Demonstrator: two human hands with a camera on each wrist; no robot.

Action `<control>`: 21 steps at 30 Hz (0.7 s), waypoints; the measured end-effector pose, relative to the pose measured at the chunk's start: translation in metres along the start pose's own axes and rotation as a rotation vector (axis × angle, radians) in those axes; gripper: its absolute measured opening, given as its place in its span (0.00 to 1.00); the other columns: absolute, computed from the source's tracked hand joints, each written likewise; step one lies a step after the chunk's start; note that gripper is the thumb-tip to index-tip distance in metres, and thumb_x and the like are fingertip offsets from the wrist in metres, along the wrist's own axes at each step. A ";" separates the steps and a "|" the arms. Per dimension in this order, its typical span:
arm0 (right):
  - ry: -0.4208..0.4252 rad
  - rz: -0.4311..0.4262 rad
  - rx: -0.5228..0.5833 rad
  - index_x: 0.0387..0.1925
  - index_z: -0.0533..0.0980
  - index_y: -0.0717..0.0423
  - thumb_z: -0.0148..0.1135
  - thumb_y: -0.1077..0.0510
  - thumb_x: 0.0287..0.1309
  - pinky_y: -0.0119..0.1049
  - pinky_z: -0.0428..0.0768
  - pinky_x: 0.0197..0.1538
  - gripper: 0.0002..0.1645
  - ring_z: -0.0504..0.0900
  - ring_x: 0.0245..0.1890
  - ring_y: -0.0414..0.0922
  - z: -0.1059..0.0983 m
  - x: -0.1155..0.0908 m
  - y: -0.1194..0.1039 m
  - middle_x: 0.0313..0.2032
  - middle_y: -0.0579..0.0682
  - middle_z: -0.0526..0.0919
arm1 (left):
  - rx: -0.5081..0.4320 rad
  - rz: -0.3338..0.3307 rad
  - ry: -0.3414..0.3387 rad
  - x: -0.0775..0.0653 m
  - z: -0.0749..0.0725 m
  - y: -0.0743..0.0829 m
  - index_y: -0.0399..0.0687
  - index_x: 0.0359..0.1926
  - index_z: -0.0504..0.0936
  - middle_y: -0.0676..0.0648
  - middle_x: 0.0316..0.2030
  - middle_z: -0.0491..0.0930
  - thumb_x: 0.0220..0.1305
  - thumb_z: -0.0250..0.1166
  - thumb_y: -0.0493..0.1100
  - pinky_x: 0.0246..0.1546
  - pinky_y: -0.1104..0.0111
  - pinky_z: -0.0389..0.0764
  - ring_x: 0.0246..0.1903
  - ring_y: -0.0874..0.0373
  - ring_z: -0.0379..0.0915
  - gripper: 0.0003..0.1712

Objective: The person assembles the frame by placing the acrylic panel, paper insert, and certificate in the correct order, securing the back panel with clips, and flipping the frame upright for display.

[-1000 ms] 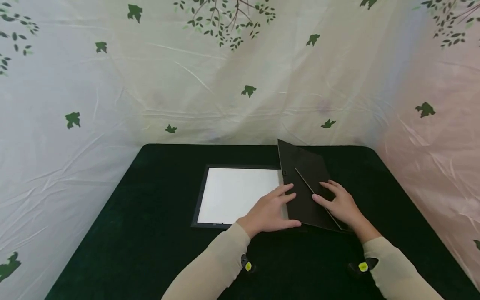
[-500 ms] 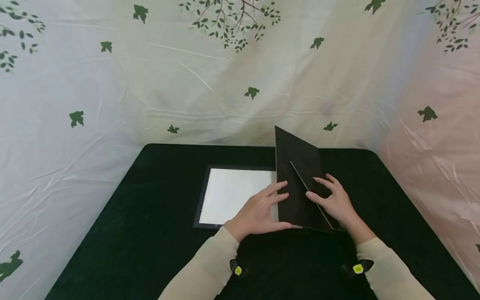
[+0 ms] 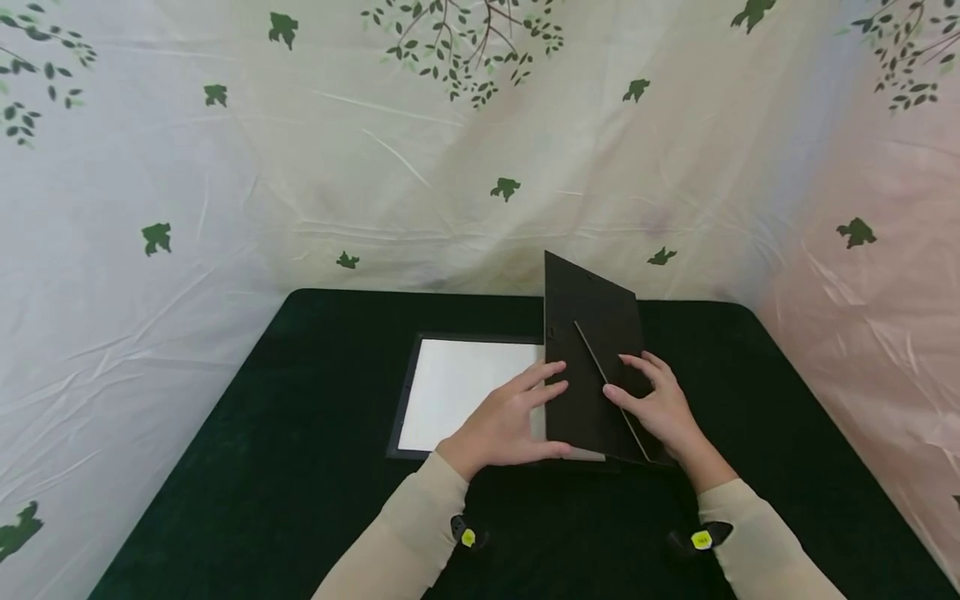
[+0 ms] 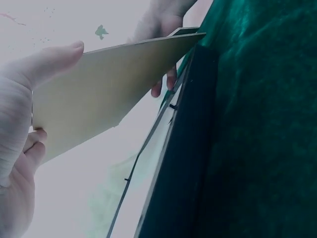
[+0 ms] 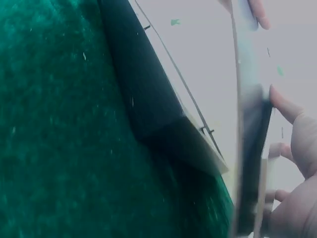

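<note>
A dark picture frame (image 3: 406, 397) lies flat on the table with a white sheet (image 3: 465, 392) in its opening. Over its right part a black backing board (image 3: 585, 408) stands tilted, its stand leg (image 3: 600, 367) angled across the back. My left hand (image 3: 502, 425) holds the board's left edge, thumb low and fingers higher up. On the right, my right hand (image 3: 652, 408) grips the board by its right side, thumb at the stand leg. From the left wrist, the board's plain tan face (image 4: 99, 94) shows, with right fingertips (image 4: 156, 89) below its edge.
A dark green cloth (image 3: 285, 467) covers the table. Pale curtains (image 3: 420, 167) printed with leaves hang behind and at both sides. Small dark tabs (image 4: 173, 106) stick out along the frame's inner edge.
The backing board has come up steeper and shifted left over the frame, covering more of the white sheet. Both hands have moved left with it, keeping their hold.
</note>
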State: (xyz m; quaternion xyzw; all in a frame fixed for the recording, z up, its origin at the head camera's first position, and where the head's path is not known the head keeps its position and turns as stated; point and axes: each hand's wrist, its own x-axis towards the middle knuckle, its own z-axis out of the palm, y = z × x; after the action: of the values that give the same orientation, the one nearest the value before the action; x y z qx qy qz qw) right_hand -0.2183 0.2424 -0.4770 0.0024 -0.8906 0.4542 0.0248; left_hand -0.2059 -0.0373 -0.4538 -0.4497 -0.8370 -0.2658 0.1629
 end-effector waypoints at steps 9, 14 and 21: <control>0.143 -0.102 0.067 0.61 0.73 0.54 0.68 0.42 0.55 0.67 0.54 0.62 0.37 0.50 0.69 0.64 0.002 0.004 -0.013 0.73 0.56 0.49 | -0.043 -0.037 0.010 -0.004 -0.016 -0.011 0.44 0.64 0.73 0.48 0.71 0.58 0.50 0.73 0.61 0.62 0.65 0.66 0.70 0.56 0.53 0.44; 0.185 -0.089 0.195 0.62 0.72 0.55 0.68 0.47 0.56 0.63 0.58 0.64 0.35 0.56 0.68 0.63 -0.004 0.007 -0.026 0.73 0.54 0.49 | -0.037 -0.054 0.018 -0.007 -0.023 -0.017 0.46 0.63 0.74 0.50 0.71 0.57 0.49 0.74 0.60 0.62 0.65 0.66 0.71 0.56 0.49 0.43; 0.179 0.037 0.365 0.64 0.70 0.46 0.69 0.45 0.53 0.51 0.69 0.61 0.37 0.65 0.64 0.52 -0.004 0.015 -0.038 0.68 0.52 0.63 | -0.009 -0.076 0.022 -0.010 -0.036 -0.022 0.46 0.62 0.76 0.51 0.71 0.59 0.45 0.77 0.60 0.60 0.65 0.68 0.71 0.56 0.51 0.44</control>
State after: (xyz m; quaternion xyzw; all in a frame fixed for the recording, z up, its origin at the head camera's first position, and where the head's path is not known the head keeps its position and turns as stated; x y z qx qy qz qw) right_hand -0.2323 0.2233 -0.4430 -0.0497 -0.7877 0.6067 0.0947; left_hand -0.2175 -0.0752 -0.4361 -0.4153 -0.8505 -0.2803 0.1598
